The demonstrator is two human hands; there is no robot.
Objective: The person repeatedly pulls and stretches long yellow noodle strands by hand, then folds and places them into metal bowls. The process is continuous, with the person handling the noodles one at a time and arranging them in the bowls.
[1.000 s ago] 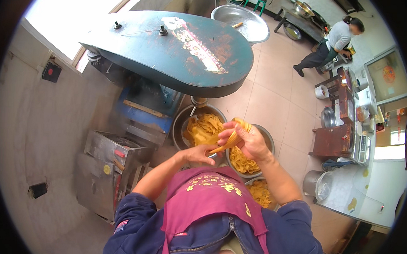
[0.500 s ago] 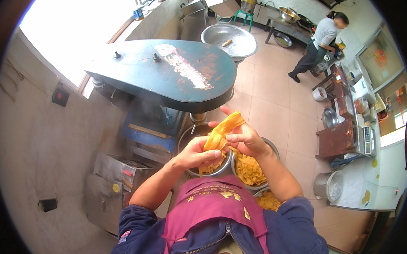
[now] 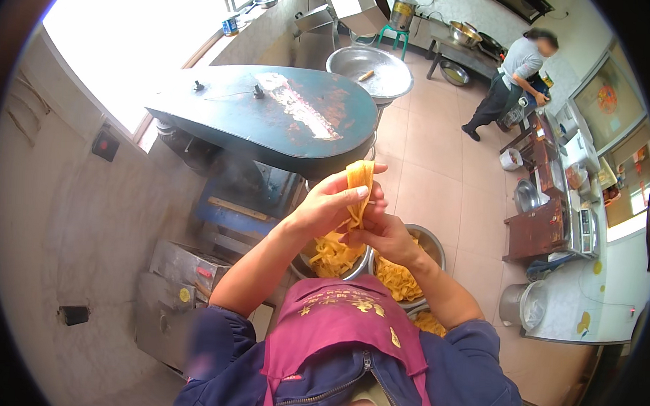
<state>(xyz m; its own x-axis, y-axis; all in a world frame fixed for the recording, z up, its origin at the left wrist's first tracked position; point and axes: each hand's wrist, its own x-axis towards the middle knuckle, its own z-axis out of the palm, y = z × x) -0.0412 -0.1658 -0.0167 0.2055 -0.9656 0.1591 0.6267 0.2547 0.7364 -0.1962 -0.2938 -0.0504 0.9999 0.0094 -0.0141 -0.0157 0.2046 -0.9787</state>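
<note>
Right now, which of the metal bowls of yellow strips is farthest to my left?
The leftmost bowl, showing just below your left hand in the picture. The other two bowls sit to its right, one partly hidden beside the apron.

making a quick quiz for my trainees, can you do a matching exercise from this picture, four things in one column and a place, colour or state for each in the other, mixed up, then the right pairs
Things
1. yellow strip
2. apron
3. stool
4. wooden stick

Places, colours, states
A. lying in a wide metal basin
B. green, with a metal pot on it
C. held by the left hand, with the right hand at its lower end
D. purplish red, worn over a dark blue jacket

Right pairs: 1-C, 2-D, 3-B, 4-A
</note>
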